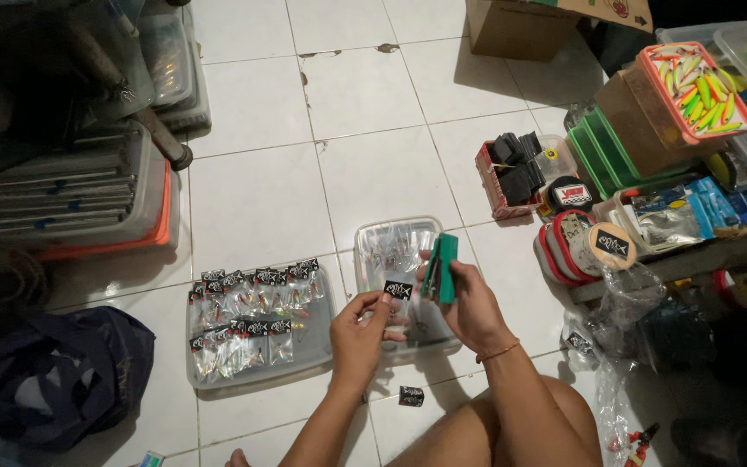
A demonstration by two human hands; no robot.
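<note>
**A:** Left hand [363,327] pinches a small packet [398,291] by its black card top, thumb and fingers closed on it. We see it held over the clear tray [372,244] on the floor.

**B:** Right hand [469,304]?

**A:** Clenched round a green stapler [446,266], upright, just beside the packet, nearly touching.

**B:** We also have a lid [322,350] left of the tray, carrying two rows of finished packets [252,320], black cards up.

**A:** Yes. One loose black card [411,396] lies on the tile near our knee. Red box [501,177] of black cards sits well apart, upper right, beside round tubs [574,235].
</note>
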